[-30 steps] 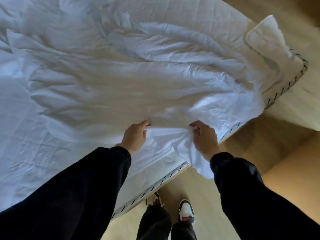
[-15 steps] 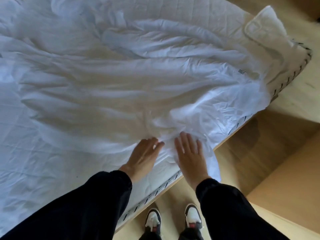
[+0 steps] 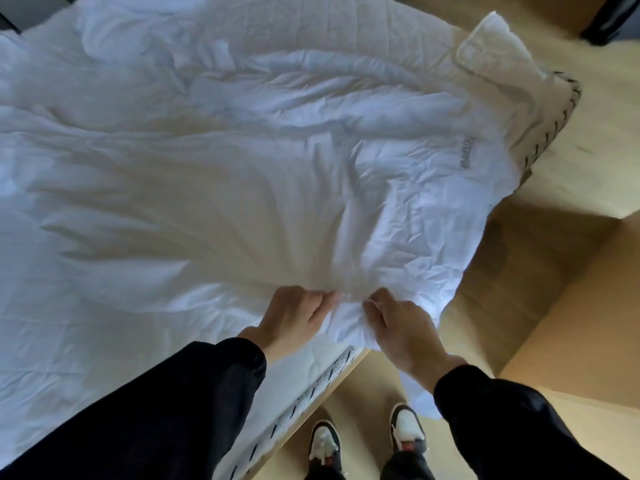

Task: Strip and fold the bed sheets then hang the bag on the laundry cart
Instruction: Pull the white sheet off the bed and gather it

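Wooden floor (image 3: 571,306) bordered the bed (image 3: 69,358), whose top was covered by a crumpled white sheet (image 3: 242,188). At the bed's near edge the left hand (image 3: 294,317) pinched a fold of the sheet, and the right hand (image 3: 405,330), close beside it, gripped another bunch.

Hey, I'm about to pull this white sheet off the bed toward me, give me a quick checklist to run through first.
1. Left hand gripping the crumpled white bed sheet: ok.
2. Right hand gripping the same bunched edge: ok.
3. Sheet's far corners free of the mattress: cannot tell, they are out of view.
4. Quilted white mattress pad lying flat: not ok, its far corner is flipped up.
5. Hanging sheet flap clear of the black-and-white right shoe: not ok, it dangles close above it.
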Demonstrator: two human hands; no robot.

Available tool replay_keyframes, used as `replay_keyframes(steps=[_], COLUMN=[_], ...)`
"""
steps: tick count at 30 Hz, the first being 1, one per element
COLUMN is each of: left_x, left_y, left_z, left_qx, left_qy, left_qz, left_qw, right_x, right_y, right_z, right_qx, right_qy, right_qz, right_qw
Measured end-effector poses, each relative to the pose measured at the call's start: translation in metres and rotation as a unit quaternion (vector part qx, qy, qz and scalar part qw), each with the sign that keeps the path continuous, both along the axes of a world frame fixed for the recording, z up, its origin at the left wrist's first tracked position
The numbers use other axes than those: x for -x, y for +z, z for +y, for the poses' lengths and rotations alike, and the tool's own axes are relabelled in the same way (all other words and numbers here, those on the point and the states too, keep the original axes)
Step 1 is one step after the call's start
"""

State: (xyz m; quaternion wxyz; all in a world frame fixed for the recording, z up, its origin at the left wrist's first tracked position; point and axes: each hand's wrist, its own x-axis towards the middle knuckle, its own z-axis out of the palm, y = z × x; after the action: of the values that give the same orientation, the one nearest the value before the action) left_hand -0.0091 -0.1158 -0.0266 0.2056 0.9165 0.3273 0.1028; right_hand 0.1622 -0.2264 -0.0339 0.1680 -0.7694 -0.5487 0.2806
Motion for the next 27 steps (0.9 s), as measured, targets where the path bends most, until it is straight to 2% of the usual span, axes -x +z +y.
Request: replay_keyframes(steps=[2,4,6,9,11,12,14,16,18,20,22,23,25,27], left_x=[0.001,0.001,0.006,0.017,0.022,0.020,0.016,0.003,-0.009,-0.015,-0.018,-0.019,-0.019,-0.020], left_y=[0.003,0.003,0.003,-0.006,-0.014,-0.015,-0.021,-0.015,-0.007,0.002,0.010,0.010,0.014,0.016], left_z=[0.001,0.002,-0.006,-0.040,-0.073,-0.090,-0.117,-0.124,-0.121,-0.115,-0.105,-0.100,-0.095,-0.096], left_qx=[0.047,0.064,0.015,-0.054,0.024,0.099,0.266,0.416,0.549,0.627,0.677,0.689,0.680,0.650], left_qy=[0.043,0.079,0.114,0.198,0.275,0.328,0.434,0.513,0.527,0.502,0.441,0.409,0.401,0.460], left_qz=[0.039,0.071,0.047,-0.029,-0.066,-0.067,-0.080,-0.167,-0.255,-0.308,-0.361,-0.384,-0.393,-0.379], left_qw=[0.997,0.992,0.992,0.978,0.959,0.937,0.857,0.732,0.596,0.509,0.466,0.460,0.472,0.472], right_x=[0.019,0.040,0.059,0.066,0.057,0.052,0.044,0.039,0.036,0.035,0.033,0.032,0.029,0.026], right_y=[-0.003,-0.007,-0.013,-0.030,-0.041,-0.045,-0.044,-0.038,-0.024,-0.008,0.005,0.010,0.017,0.021], right_z=[-0.011,-0.024,-0.038,-0.052,-0.055,-0.058,-0.066,-0.075,-0.082,-0.083,-0.077,-0.072,-0.062,-0.053], right_qx=[-0.030,-0.080,-0.096,-0.016,0.069,0.063,-0.002,-0.089,-0.138,-0.149,-0.139,-0.138,-0.137,-0.120], right_qy=[-0.001,0.021,0.074,0.084,0.062,0.039,0.014,-0.026,-0.073,-0.114,-0.154,-0.174,-0.213,-0.240], right_qz=[-0.129,-0.164,-0.166,-0.182,-0.179,-0.166,-0.115,-0.040,0.038,0.106,0.156,0.167,0.165,0.137], right_qw=[0.991,0.983,0.979,0.980,0.979,0.983,0.993,0.995,0.987,0.976,0.966,0.961,0.953,0.954])
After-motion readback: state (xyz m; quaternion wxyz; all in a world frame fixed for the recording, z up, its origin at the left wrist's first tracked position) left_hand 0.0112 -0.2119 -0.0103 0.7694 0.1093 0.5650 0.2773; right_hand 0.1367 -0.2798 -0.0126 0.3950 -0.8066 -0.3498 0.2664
